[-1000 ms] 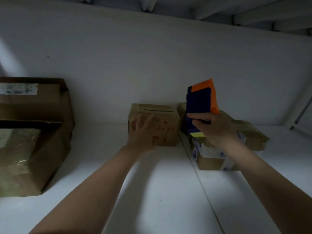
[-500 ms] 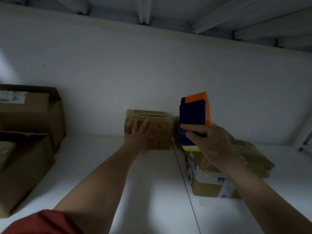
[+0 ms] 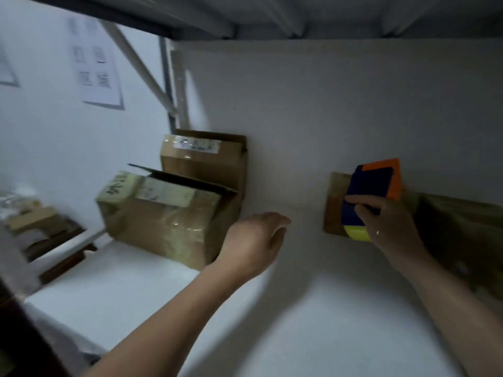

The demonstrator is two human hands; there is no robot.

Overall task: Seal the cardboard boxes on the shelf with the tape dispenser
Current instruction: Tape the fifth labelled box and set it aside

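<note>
Boxes, four, on one white shelf [image 3: 299,308]: a taped box [image 3: 163,221] front left, a labelled box [image 3: 206,164] just behind it, a blurred dark box [image 3: 462,229] at the right edge, a small box [image 3: 333,205] by the back wall. Two hands: left hand [image 3: 255,240] hovers between the groups, fingers loosely curled, holding nothing; right hand [image 3: 392,229] grips the one tape dispenser [image 3: 370,186], held up before the small box

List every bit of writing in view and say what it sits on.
Nothing can be read for certain.
On the paper sign on the left wall: large characters, too blurred to read.
On the white label on the rear box: print too small and blurred.
On the front box: dark characters along its top edge, blurred; a pale label, unreadable.
On the tape dispenser: no writing visible.
</note>
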